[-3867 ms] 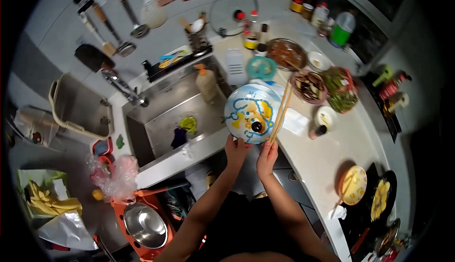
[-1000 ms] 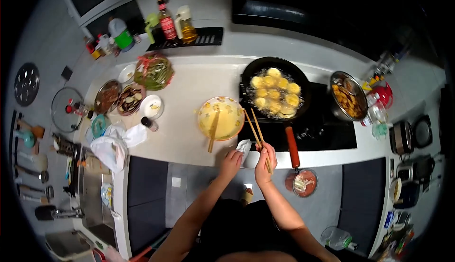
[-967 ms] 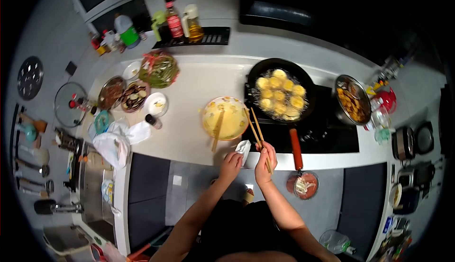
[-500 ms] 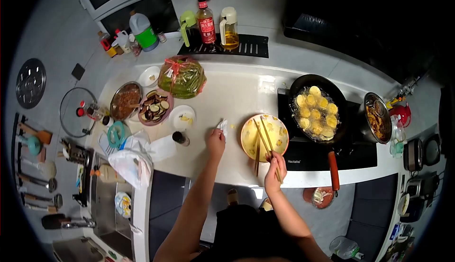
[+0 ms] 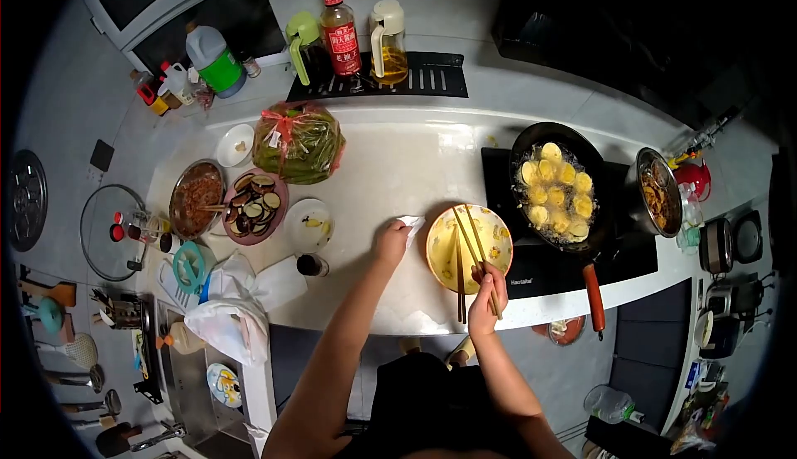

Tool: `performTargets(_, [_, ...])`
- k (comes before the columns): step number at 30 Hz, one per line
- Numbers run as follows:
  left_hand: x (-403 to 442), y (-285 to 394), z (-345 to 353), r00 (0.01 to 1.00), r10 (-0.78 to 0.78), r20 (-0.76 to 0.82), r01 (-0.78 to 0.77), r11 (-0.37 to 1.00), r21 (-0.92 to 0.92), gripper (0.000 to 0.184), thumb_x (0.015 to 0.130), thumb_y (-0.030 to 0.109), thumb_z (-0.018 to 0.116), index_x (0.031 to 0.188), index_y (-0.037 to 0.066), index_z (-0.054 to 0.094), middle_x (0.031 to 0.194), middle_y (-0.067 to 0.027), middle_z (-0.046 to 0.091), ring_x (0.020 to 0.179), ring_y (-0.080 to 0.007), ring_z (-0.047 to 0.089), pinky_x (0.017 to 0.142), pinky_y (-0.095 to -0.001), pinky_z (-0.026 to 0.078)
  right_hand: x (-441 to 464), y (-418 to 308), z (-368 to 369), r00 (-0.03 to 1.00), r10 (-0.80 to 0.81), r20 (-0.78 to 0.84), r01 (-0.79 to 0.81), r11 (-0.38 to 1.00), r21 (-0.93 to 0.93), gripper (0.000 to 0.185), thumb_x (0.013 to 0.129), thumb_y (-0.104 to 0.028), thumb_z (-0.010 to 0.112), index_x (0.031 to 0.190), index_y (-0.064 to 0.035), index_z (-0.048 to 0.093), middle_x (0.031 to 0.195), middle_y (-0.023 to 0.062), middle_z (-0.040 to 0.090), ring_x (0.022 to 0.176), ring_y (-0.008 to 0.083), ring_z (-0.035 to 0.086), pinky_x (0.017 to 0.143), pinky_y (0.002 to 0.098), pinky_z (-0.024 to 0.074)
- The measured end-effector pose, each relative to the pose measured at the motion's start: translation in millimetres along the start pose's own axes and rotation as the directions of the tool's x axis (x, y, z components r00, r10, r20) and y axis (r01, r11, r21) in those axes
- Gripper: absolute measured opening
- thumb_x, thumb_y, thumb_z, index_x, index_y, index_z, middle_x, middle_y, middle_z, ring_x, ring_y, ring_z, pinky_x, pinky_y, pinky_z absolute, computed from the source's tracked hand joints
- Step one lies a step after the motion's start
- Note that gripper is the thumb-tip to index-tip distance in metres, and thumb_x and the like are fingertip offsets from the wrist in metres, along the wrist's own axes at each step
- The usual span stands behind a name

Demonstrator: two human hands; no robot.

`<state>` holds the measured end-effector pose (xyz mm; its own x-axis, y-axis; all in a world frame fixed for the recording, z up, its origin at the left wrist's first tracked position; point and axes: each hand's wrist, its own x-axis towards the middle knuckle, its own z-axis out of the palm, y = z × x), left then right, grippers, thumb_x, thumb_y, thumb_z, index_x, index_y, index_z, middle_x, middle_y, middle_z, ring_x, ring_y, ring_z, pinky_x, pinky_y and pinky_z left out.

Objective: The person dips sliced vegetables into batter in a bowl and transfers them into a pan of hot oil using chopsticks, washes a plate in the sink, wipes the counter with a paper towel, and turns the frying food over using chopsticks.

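Observation:
My right hand is closed around a pair of chopsticks, whose tips reach over a patterned yellow bowl on the counter. Another pair of chopsticks rests in that bowl, sticking out over its near rim. Some yellowish batter coats the bowl's inside. My left hand pinches a crumpled white tissue just left of the bowl. Right of the bowl, a black wok sits on the cooktop, with several yellow battered slices bubbling in oil.
At left stand a plate of stuffed eggplant slices, a bowl of minced filling, a small white plate and bagged green vegetables. A metal bowl of fried food is right of the wok. The wok's red handle juts past the counter edge.
My left hand has moved slightly right and up with the tissue, closer to the bowl. The right hand still holds the chopsticks over the bowl. The view has shifted a little.

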<state>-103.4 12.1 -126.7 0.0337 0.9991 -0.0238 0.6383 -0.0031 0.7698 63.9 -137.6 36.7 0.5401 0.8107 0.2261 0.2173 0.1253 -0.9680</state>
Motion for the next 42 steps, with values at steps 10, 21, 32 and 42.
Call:
performTargets(10, [18, -4, -16, 0.967, -0.167, 0.192, 0.202, 0.963, -0.178, 0.017, 0.074, 0.015, 0.051, 0.074, 0.0, 0.061, 0.066, -0.0169, 0.06, 0.062, -0.0352, 0.057, 0.058, -0.0412, 0.046, 6, -1, -12, 0.998, 0.044, -0.049, -0.043, 0.999, 0.02, 0.023, 0.091, -0.012, 0.042, 0.102, 0.0055, 0.054, 0.095, 0.0138, 0.058, 0.084, 0.02, 0.062, 0.076, 0.0286, 0.0493])
performTargets(21, [27, 25, -5, 0.921, 0.364, 0.136, -0.38, 0.918, 0.115, 0.003, 0.074, 0.008, 0.057, 0.071, 0.007, 0.057, 0.076, -0.0127, 0.055, 0.073, -0.0312, 0.056, 0.064, -0.0422, 0.046, 2, 5, -26, 0.993, 0.069, -0.1, -0.068, 0.998, 0.016, 0.024, 0.092, -0.013, 0.042, 0.101, 0.0058, 0.055, 0.092, 0.0134, 0.058, 0.079, 0.0187, 0.061, 0.072, 0.028, 0.0495])
performTargets(32, [-33, 23, -48, 0.903, 0.324, -0.281, -0.2, 0.897, 0.393, 0.028, 0.07, 0.004, 0.059, 0.097, 0.012, 0.064, 0.098, -0.0101, 0.055, 0.093, -0.0297, 0.051, 0.079, -0.0381, 0.044, 25, -26, -65, 0.994, 0.08, -0.074, -0.071, 0.99, 0.119, 0.036, 0.095, -0.02, 0.04, 0.112, 0.0088, 0.05, 0.103, 0.0144, 0.059, 0.089, 0.0189, 0.061, 0.079, 0.0264, 0.0482])
performTargets(42, [-87, 254, -16, 0.689, 0.399, -0.605, -0.506, 0.863, -0.007, 0.024, 0.078, -0.006, 0.048, 0.095, 0.004, 0.061, 0.101, -0.0111, 0.053, 0.094, -0.0262, 0.05, 0.08, -0.0327, 0.043, 99, -44, -199, 0.963, -0.081, -0.256, 0.113, 0.987, 0.112, 0.017, 0.09, -0.009, 0.048, 0.091, 0.0042, 0.058, 0.081, 0.0096, 0.059, 0.067, 0.0129, 0.06, 0.06, 0.0229, 0.0472])
